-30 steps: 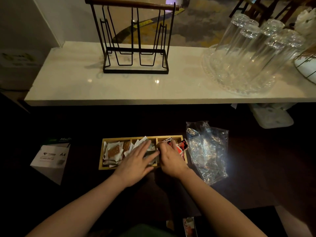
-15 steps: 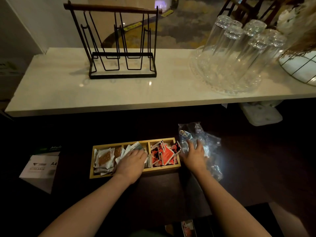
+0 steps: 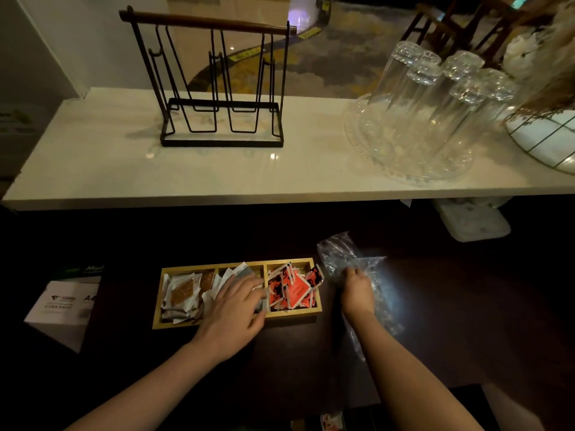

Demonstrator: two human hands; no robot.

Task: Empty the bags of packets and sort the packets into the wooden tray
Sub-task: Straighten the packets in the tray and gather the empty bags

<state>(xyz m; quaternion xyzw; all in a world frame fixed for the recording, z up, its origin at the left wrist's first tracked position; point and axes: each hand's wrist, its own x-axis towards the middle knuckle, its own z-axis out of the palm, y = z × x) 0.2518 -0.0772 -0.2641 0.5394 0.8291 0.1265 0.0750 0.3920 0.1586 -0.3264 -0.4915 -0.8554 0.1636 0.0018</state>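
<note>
A wooden tray [image 3: 217, 322] with three compartments lies on the dark lower counter. Its left compartment holds brown-and-white packets [image 3: 182, 292], the middle one white packets [image 3: 228, 275], the right one red-and-black packets [image 3: 291, 289]. My left hand [image 3: 231, 309] rests flat over the middle compartment, fingers spread on the white packets. To the right of the tray lies a crumpled clear plastic bag [image 3: 354, 269]. My right hand [image 3: 357, 293] has its fingers closed on that bag's near part.
A white A4 paper box [image 3: 63, 303] sits left of the tray. The raised white counter [image 3: 93, 169] carries a black wire rack [image 3: 217, 88], a glass tray of upturned glasses [image 3: 429, 110] and a wire basket [image 3: 547, 141]. A white container [image 3: 473, 219] sits beneath it.
My right hand left the tray's right compartment, moved right onto the plastic bag and gripped it. My left hand stayed over the middle compartment. The camera view shifted slightly.
</note>
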